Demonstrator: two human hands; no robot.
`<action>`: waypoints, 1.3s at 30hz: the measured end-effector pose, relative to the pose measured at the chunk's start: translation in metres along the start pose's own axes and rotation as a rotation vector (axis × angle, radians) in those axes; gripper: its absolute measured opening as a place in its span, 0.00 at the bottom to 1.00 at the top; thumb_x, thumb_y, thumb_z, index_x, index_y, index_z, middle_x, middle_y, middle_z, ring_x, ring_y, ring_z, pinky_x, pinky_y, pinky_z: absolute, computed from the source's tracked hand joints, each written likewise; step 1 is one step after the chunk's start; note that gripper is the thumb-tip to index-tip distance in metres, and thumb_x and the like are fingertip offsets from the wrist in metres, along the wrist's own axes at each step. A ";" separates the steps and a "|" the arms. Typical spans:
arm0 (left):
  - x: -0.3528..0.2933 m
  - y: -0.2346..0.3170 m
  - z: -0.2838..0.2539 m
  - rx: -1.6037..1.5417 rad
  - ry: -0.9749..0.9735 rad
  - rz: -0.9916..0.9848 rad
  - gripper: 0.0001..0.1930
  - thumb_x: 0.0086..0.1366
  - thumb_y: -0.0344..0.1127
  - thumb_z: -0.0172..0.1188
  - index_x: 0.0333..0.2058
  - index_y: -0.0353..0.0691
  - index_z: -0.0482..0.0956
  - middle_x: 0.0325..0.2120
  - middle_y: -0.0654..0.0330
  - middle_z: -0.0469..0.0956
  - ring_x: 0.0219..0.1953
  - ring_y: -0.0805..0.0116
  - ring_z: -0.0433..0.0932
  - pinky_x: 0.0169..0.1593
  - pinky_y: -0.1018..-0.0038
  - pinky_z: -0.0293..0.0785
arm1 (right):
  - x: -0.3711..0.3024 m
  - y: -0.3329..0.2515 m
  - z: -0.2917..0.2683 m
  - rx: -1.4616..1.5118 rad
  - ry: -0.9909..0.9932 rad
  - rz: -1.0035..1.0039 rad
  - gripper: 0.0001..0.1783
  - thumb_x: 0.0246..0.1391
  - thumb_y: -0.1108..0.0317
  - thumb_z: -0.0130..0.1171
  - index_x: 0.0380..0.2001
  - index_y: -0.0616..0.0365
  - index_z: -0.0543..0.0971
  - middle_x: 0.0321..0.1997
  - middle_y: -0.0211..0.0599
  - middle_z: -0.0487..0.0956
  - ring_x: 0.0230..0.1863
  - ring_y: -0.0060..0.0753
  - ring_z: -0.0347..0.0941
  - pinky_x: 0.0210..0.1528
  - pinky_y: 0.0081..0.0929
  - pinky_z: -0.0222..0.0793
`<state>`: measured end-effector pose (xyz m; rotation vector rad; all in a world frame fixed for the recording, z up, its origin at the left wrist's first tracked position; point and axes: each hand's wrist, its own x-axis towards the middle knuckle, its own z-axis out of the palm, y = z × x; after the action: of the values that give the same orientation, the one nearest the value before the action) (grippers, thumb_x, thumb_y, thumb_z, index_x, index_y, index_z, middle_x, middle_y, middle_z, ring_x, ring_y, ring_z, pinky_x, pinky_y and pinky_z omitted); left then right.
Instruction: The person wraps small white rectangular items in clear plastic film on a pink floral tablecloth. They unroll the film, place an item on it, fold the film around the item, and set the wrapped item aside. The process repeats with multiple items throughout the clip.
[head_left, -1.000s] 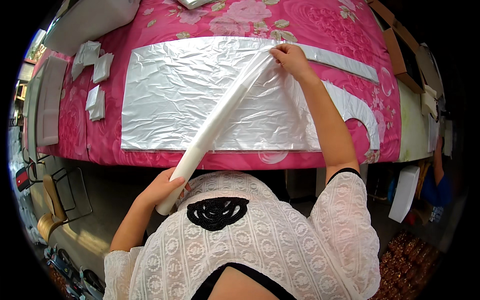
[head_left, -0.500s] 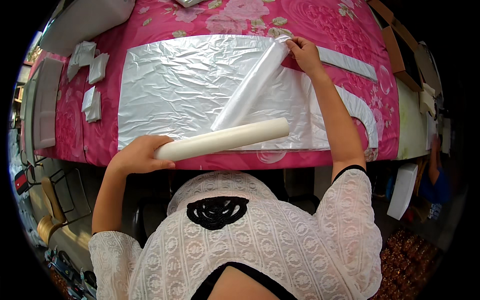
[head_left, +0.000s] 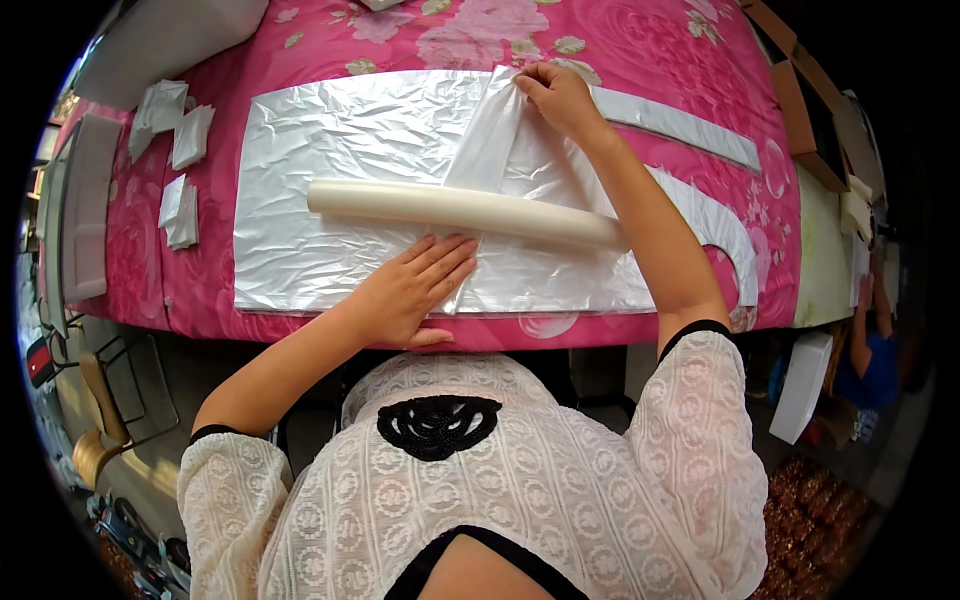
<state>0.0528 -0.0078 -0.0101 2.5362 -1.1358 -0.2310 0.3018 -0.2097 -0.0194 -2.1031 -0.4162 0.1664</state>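
While pinching the far corner of the clear film (head_left: 492, 135) with the right hand (head_left: 560, 95), thumb and fingertips closed tight on the edge up near the top border of the silver sheet (head_left: 330, 150). Pressing down with the left hand (head_left: 415, 290) at the near side: palm flat, fingers spread, gripping nothing, just pinning the film's lower end against the silver. Looks like a stretch-and-anchor hold, one end pulled taut and the other weighted, probably to keep the film smooth and stop any creeping.

Resting free between the two hands, the cream roll (head_left: 465, 207): lying crosswise on the silver sheet, touched by neither hand, just beyond the left fingertips. Likely parked there to stay within reach while acting as a weight on the drawn-out strip.

Underneath all of it, a pink flowered cloth (head_left: 700, 60) covering the table. Off to the left, small folded squares (head_left: 180, 140) stacked in loose piles, well apart from the work. To the right, a long silver strip (head_left: 680, 125) and a curved silver offcut (head_left: 715, 215), set aside near the sheet's edge.

As for containers: a brown cardboard box (head_left: 800, 110) at the far right corner, seen edge-on, contents impossible to make out. At the right rim, somebody else in blue (head_left: 880, 350), well clear of the table work.
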 end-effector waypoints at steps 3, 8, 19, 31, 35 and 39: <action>-0.001 0.007 0.006 0.014 -0.025 -0.052 0.43 0.57 0.64 0.47 0.60 0.33 0.56 0.63 0.45 0.52 0.66 0.51 0.48 0.67 0.57 0.41 | -0.011 -0.006 0.007 -0.192 0.188 -0.153 0.15 0.53 0.65 0.57 0.42 0.61 0.76 0.38 0.39 0.77 0.36 0.32 0.73 0.41 0.27 0.68; 0.001 0.024 0.017 0.069 0.002 -0.111 0.43 0.55 0.62 0.51 0.60 0.35 0.57 0.62 0.44 0.52 0.66 0.50 0.49 0.66 0.56 0.43 | -0.126 -0.066 0.037 -0.350 -0.089 -0.496 0.26 0.48 0.66 0.59 0.53 0.54 0.71 0.49 0.45 0.71 0.48 0.46 0.69 0.51 0.37 0.64; 0.005 0.031 0.015 0.048 0.028 -0.122 0.41 0.55 0.62 0.51 0.61 0.41 0.57 0.64 0.45 0.48 0.67 0.50 0.45 0.66 0.57 0.41 | -0.143 0.005 -0.049 -0.724 0.220 -0.204 0.29 0.47 0.71 0.59 0.56 0.49 0.70 0.45 0.42 0.73 0.46 0.45 0.68 0.49 0.39 0.63; 0.008 0.066 0.039 0.051 0.118 -0.237 0.35 0.58 0.53 0.53 0.60 0.42 0.59 0.63 0.45 0.51 0.66 0.50 0.49 0.65 0.55 0.46 | -0.156 -0.047 0.030 -0.525 -0.097 -0.630 0.29 0.41 0.73 0.59 0.52 0.43 0.74 0.47 0.37 0.74 0.48 0.41 0.70 0.51 0.37 0.63; 0.006 0.066 0.041 0.057 0.113 -0.239 0.34 0.59 0.53 0.51 0.60 0.42 0.59 0.63 0.46 0.50 0.67 0.51 0.47 0.65 0.56 0.45 | -0.084 -0.035 0.032 -0.576 0.052 -0.647 0.29 0.43 0.76 0.58 0.52 0.43 0.73 0.47 0.36 0.75 0.48 0.41 0.69 0.53 0.37 0.62; 0.005 0.063 0.040 -0.014 0.169 -0.193 0.34 0.56 0.47 0.58 0.59 0.40 0.60 0.63 0.46 0.52 0.66 0.52 0.49 0.65 0.57 0.47 | -0.039 -0.026 0.020 -0.626 0.128 -0.582 0.27 0.45 0.76 0.58 0.52 0.45 0.73 0.50 0.38 0.74 0.51 0.42 0.68 0.56 0.37 0.61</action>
<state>0.0014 -0.0601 -0.0228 2.5969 -0.8252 -0.0708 0.2536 -0.1949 -0.0099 -2.4637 -1.0860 -0.4953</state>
